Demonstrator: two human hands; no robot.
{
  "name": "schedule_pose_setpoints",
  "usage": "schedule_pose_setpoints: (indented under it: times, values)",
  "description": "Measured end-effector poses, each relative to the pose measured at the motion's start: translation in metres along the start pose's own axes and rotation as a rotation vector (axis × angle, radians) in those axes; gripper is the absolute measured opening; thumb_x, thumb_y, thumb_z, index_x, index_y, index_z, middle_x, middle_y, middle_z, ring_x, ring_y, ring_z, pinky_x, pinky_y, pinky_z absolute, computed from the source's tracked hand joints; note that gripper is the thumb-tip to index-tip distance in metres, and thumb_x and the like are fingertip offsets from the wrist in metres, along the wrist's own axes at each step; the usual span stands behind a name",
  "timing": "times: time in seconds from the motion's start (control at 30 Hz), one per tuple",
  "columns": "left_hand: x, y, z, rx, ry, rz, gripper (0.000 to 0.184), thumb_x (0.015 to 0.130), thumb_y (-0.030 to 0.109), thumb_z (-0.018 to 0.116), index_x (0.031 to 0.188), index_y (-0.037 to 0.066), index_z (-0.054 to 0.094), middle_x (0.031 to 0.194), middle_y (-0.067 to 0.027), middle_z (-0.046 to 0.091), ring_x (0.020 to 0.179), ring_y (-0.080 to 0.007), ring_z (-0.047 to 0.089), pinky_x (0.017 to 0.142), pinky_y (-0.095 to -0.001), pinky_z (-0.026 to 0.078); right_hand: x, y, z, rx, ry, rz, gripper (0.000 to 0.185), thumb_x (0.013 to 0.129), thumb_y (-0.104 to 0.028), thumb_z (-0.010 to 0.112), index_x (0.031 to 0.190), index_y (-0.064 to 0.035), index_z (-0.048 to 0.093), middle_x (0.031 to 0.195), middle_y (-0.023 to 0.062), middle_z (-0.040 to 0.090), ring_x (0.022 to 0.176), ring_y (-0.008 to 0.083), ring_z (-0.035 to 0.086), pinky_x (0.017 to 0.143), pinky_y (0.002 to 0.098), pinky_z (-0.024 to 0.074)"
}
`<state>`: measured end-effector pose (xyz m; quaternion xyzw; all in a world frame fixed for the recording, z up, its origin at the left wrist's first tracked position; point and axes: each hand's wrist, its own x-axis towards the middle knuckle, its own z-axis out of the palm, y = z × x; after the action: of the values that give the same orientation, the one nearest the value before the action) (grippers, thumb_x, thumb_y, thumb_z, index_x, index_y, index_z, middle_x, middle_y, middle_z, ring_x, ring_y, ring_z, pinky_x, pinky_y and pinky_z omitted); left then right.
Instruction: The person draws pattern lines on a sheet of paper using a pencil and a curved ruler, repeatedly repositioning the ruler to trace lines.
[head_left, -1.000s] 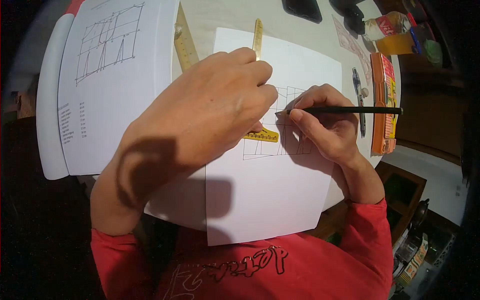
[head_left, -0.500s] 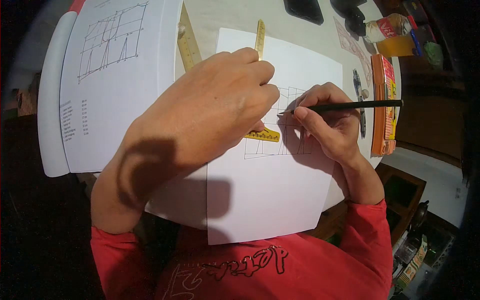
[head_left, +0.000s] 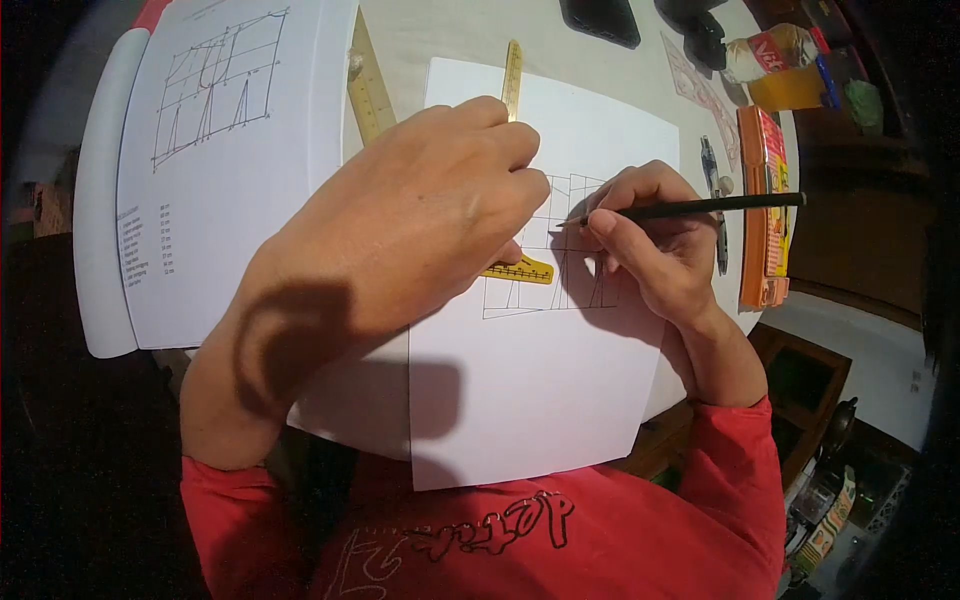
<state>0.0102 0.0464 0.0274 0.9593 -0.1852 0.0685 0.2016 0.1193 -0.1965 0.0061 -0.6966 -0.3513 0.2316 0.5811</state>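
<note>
My right hand (head_left: 665,235) is closed in a writing grip on a black pencil (head_left: 740,205), whose tip rests at or just above the drawn lines. My left hand (head_left: 440,200) curls over a yellow ruler with a curved end (head_left: 530,270) and presses it on the paper. The ruler's middle and most of my left fingertips are hidden under that hand. Beneath both hands lies a white sheet of paper (head_left: 540,400) bearing a ruled line drawing (head_left: 550,290), partly covered by them.
To the left, an open book (head_left: 230,250) shows a printed pattern diagram and a list. Another yellow ruler (head_left: 370,95) lies beside it. On the right are pens (head_left: 716,200), an orange box (head_left: 765,210), a clear red-marked template (head_left: 690,85) and a labelled bottle (head_left: 775,55). A phone (head_left: 603,18) lies at the back.
The whole view has shifted very slightly, moving the paper and left hand a little left in the picture. Both hands keep their grips, and the pencil tip stays near the same lines.
</note>
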Motion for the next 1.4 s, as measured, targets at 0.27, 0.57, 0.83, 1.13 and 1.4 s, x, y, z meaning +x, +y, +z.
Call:
schedule_pose_setpoints:
  times: [0.27, 0.57, 0.83, 1.13, 1.4]
  values:
    - [-0.001, -0.001, 0.003, 0.0, 0.015, 0.001, 0.021, 0.087, 0.015, 0.085, 0.093, 0.007, 0.066, 0.105, -0.007, 0.061, 0.1, -0.0241, 0.058, 0.088, -0.0359, 0.054, -0.001, 0.004, -0.001, 0.075, -0.003, -0.016, 0.008, 0.101, -0.004, 0.076, 0.104, -0.0039, 0.069, 0.078, 0.0029, 0.07, 0.057, 0.0077, 0.056, 0.053, 0.0194, 0.0436]
    - [-0.001, 0.001, 0.002, -0.026, 0.018, -0.021, 0.02, 0.088, 0.015, 0.084, 0.094, 0.007, 0.066, 0.105, -0.0071, 0.061, 0.101, -0.0243, 0.058, 0.088, -0.0365, 0.054, 0.001, -0.002, 0.003, 0.035, 0.091, -0.037, 0.006, 0.104, -0.003, 0.074, 0.108, -0.0029, 0.07, 0.08, 0.0027, 0.07, 0.057, 0.0079, 0.057, 0.053, 0.0192, 0.0448]
    - [-0.002, -0.001, 0.001, -0.021, 0.005, -0.002, 0.02, 0.088, 0.016, 0.083, 0.094, 0.007, 0.066, 0.106, -0.0074, 0.061, 0.101, -0.0248, 0.058, 0.089, -0.0368, 0.054, 0.0, -0.003, 0.004, 0.037, 0.067, -0.051, 0.007, 0.104, 0.0, 0.072, 0.11, -0.0018, 0.069, 0.08, 0.0025, 0.07, 0.057, 0.0084, 0.056, 0.053, 0.0198, 0.0451]
    - [-0.002, -0.001, 0.002, 0.004, 0.005, 0.011, 0.02, 0.088, 0.016, 0.083, 0.094, 0.006, 0.067, 0.107, -0.008, 0.062, 0.102, -0.0255, 0.059, 0.089, -0.0369, 0.054, 0.0, -0.001, 0.005, 0.029, 0.006, -0.061, 0.006, 0.098, 0.001, 0.073, 0.102, -0.0015, 0.069, 0.077, 0.0024, 0.069, 0.057, 0.0088, 0.054, 0.053, 0.0209, 0.0432]
    - [-0.002, -0.002, 0.002, -0.013, 0.023, 0.019, 0.021, 0.087, 0.016, 0.084, 0.095, 0.006, 0.068, 0.108, -0.0082, 0.063, 0.102, -0.0254, 0.059, 0.089, -0.0368, 0.054, -0.003, -0.003, 0.002, -0.03, -0.004, 0.002, 0.006, 0.095, 0.0, 0.074, 0.098, -0.0024, 0.069, 0.076, 0.0023, 0.069, 0.058, 0.0091, 0.054, 0.055, 0.0205, 0.0416]
